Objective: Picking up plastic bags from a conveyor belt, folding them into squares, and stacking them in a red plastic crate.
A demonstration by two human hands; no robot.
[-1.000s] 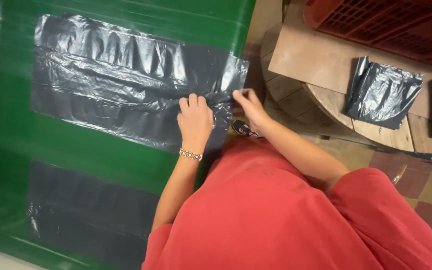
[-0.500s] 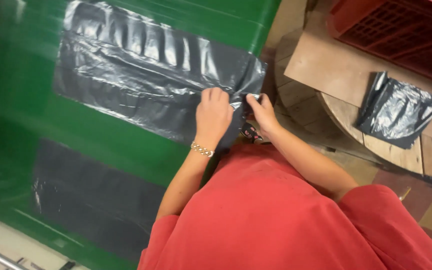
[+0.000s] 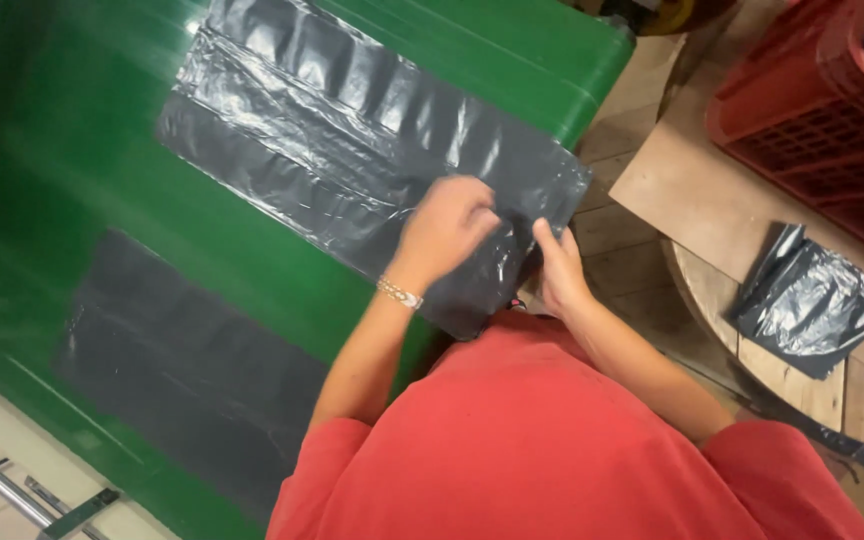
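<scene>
both hands (image 3: 497, 240), grey plastic bag (image 3: 352, 150), green table (image 3: 62, 190)

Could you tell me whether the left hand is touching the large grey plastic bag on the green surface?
Touching: the head view shows the left hand resting flat on the large grey plastic bag.

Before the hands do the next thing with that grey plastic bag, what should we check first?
1. Left hand on the grey bag: ok, it rests on the bag's near end.
2. Right hand at the bag's edge: ok, fingers touch the near corner.
3. Grip closed on the plastic: cannot tell, the fingertips are partly hidden.
4. Bag lying flat on the green surface: not ok, it is wrinkled along its length.
5. Second dark sheet out of the way: ok, it lies apart, nearer the camera.
6. Folded bag on the wooden table: ok, untouched.
</scene>
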